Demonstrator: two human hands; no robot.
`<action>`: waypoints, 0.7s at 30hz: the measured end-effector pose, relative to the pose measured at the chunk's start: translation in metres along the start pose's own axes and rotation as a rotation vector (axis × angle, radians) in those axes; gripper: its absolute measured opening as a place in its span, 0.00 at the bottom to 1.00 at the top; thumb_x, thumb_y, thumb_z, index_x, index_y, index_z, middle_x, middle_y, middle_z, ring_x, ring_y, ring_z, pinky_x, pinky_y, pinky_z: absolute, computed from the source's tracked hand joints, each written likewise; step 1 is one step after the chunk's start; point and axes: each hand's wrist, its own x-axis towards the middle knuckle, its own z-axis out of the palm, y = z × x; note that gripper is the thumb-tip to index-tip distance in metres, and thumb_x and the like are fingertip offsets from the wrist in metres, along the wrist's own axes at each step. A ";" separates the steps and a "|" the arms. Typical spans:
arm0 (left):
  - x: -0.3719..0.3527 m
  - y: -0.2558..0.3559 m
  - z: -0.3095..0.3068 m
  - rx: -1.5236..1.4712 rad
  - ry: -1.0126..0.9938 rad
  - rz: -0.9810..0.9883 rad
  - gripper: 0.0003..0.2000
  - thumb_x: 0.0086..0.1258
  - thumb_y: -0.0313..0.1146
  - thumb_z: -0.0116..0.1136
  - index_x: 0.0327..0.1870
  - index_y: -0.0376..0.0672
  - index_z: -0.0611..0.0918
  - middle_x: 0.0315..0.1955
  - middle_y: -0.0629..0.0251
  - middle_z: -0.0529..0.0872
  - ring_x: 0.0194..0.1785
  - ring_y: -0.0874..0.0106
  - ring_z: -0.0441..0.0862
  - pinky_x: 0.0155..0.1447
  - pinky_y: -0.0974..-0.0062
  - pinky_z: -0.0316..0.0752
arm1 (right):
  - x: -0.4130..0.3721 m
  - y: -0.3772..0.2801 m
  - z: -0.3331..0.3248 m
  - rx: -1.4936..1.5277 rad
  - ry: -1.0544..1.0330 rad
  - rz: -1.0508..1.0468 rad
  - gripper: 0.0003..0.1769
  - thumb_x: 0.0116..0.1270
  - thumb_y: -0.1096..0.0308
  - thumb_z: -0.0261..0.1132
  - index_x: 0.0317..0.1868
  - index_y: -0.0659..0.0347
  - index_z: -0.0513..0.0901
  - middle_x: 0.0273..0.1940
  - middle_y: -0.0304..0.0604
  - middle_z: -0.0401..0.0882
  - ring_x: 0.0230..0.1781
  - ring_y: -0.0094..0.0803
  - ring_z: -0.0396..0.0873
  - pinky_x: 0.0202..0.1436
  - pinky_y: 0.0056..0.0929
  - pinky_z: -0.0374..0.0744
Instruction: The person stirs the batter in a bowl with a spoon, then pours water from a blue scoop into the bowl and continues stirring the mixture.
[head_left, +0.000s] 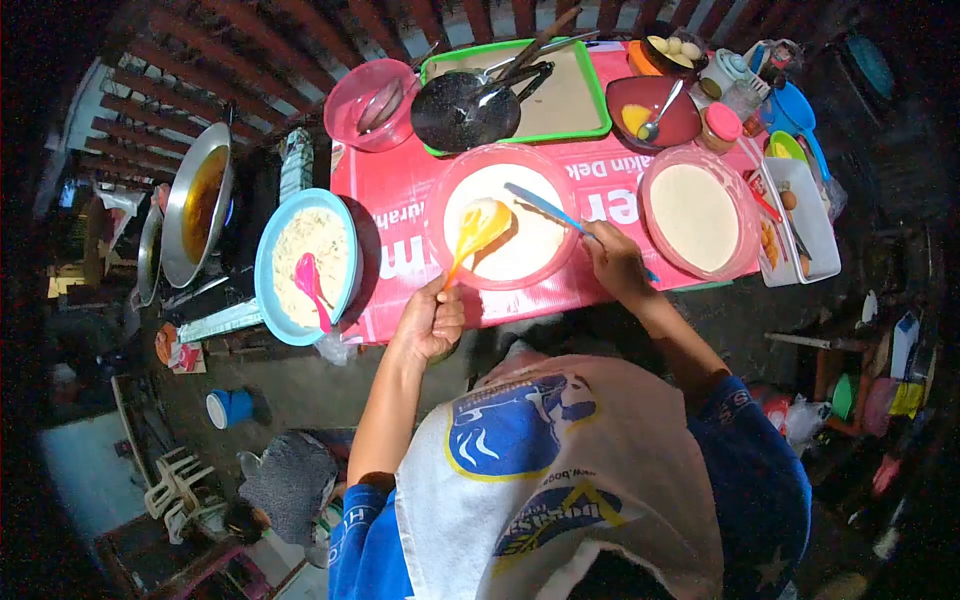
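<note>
My left hand (434,322) is closed round the handle of a yellow-orange ladle (482,226), whose bowl, coated with pale batter, is over a pink basin (437,232) of white batter. In my right hand (617,262) is a blue-handled utensil (545,207); its flat end reaches over the same basin, near the ladle. Whether either tool touches the batter I cannot tell. To the right stands another pink basin (652,232) of cream batter. A light blue basin (268,285) on the left holds batter with green bits and a pink ladle (311,287).
A wok (200,205) of brown oil sits over a blue flame at the left. Behind the basins are a green-rimmed tray (604,110) with a black pan (465,112), and a dark red bowl (680,120). A white container (822,235) stands at the right. A person (287,480) is at lower left.
</note>
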 end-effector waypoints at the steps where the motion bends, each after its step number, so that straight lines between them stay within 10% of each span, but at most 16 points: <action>1: 0.001 0.001 0.000 0.007 -0.019 0.002 0.20 0.68 0.49 0.41 0.16 0.52 0.62 0.09 0.80 0.53 0.09 0.88 0.48 0.09 0.91 0.42 | -0.003 -0.002 0.000 -0.002 -0.002 -0.001 0.12 0.57 0.75 0.49 0.41 0.62 0.74 0.31 0.51 0.76 0.33 0.49 0.76 0.35 0.40 0.75; 9: 0.011 0.001 0.003 -0.111 -0.045 -0.017 0.21 0.67 0.49 0.41 0.14 0.51 0.63 0.08 0.80 0.55 0.09 0.86 0.50 0.10 0.90 0.44 | -0.010 -0.004 -0.001 -0.127 -0.265 0.297 0.10 0.59 0.76 0.52 0.42 0.63 0.75 0.33 0.51 0.75 0.35 0.48 0.76 0.36 0.37 0.74; 18: 0.015 0.000 0.006 -0.225 -0.145 -0.097 0.21 0.67 0.49 0.42 0.13 0.51 0.63 0.08 0.79 0.55 0.09 0.86 0.50 0.10 0.89 0.44 | -0.013 -0.009 0.015 0.112 -0.022 0.180 0.11 0.59 0.77 0.52 0.43 0.65 0.75 0.31 0.54 0.75 0.33 0.50 0.75 0.36 0.36 0.74; 21: 0.012 -0.001 0.013 0.015 0.022 0.044 0.20 0.69 0.48 0.39 0.14 0.52 0.62 0.08 0.79 0.54 0.09 0.85 0.48 0.10 0.89 0.43 | -0.003 -0.023 -0.003 0.057 -0.224 0.124 0.12 0.56 0.77 0.52 0.42 0.63 0.75 0.30 0.53 0.75 0.33 0.47 0.76 0.36 0.39 0.75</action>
